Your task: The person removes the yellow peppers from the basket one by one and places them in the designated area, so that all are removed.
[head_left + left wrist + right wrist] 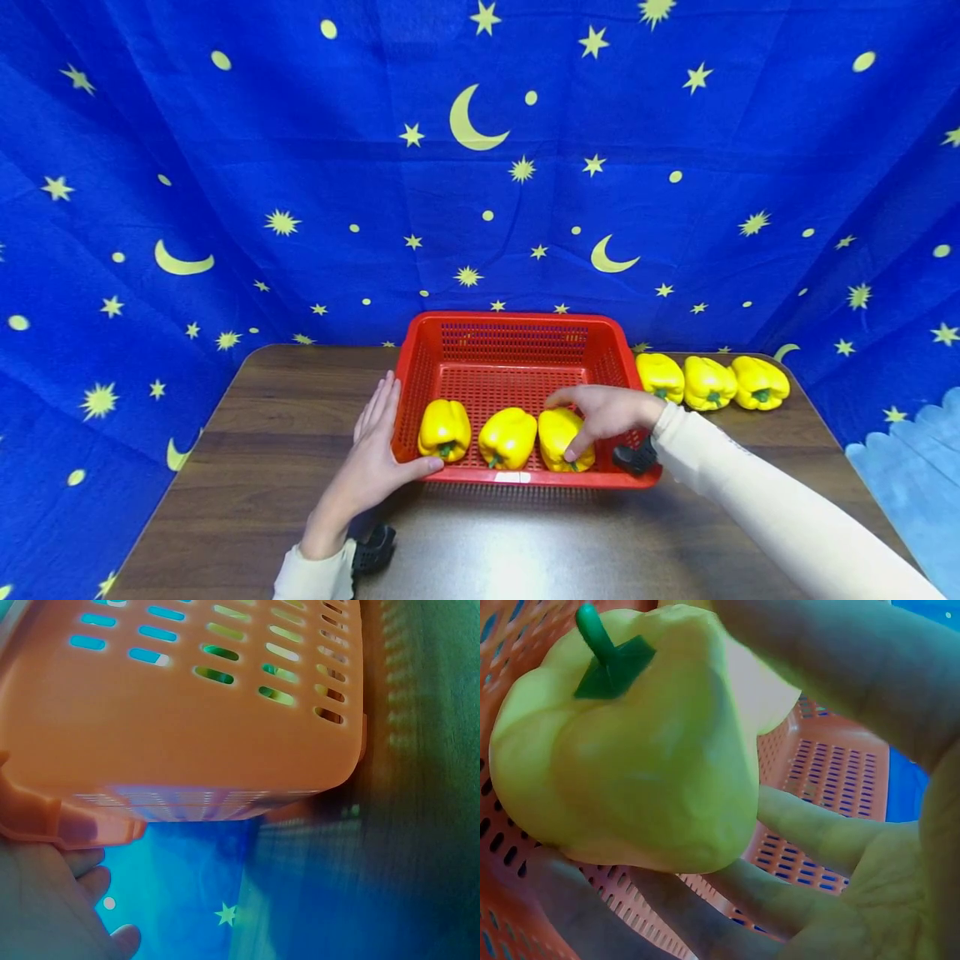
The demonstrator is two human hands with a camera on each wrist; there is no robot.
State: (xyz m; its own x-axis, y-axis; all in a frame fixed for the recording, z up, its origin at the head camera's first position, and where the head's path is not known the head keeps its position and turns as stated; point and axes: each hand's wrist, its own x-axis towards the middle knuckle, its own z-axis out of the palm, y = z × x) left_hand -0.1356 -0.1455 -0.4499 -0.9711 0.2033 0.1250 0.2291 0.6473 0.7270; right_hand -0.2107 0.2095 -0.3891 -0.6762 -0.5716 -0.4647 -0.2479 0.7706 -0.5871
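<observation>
right hand point(606, 410) has thumb and fingers wrapped round the right-end pepper point(556, 437), which sits inside the red basket point(465, 476), front right. left hand point(375, 454) lies fingers straight along the basket's left side, thumb on front rim; hands well apart. pepper looks smooth, could slip if the grip is loose, or knock the middle pepper point(507, 437). uneven left-hand pressure could slide the basket. right sleeve point(780, 487) could bump the three outside peppers point(707, 382), rolling them.
</observation>
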